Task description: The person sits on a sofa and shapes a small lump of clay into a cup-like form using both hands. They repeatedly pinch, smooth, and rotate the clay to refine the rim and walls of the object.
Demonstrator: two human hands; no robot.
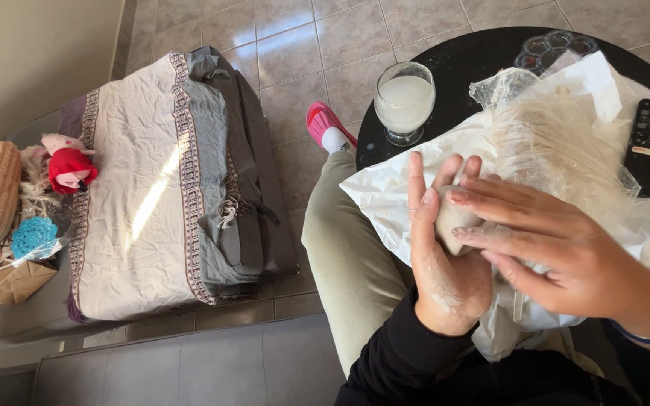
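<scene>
1. Pale beige lump of clay or dough (453, 222), one piece, sits pressed between the person's two hands above the lap, over a sheet of white paper (385, 199).
2. Left hand (445, 256) stands edge-up with fingers straight and nearly flat, dusted white; its palm backs the lump rather than curling round it.
3. Right hand (558, 248) lies across from the right, fingers spread and extended, fingertips touching the lump's near face; it presses rather than closes. One blue band shows on that wrist.
4. One crumpled clear plastic bag (558, 143) lies on the white paper just behind the hands, touching them.
5. One round black table (453, 68) carries the paper, whose near edge hangs off the rim onto the person's knee.
6. One stemmed glass of milky white liquid (405, 101) stands near the table's left rim, just beside the paper's edge.
7. One black remote control (647, 146) lies on the paper at the right, apart from the hands.
8. One clear round palette with small wells (554, 46) sits at the table's far edge.
9. One pink slipper (323, 120) rests on the tiled floor beside the table.
10. Open tiled floor runs between the table and one bench draped in a white-and-grey patterned cloth (167, 180) to the left.
</scene>
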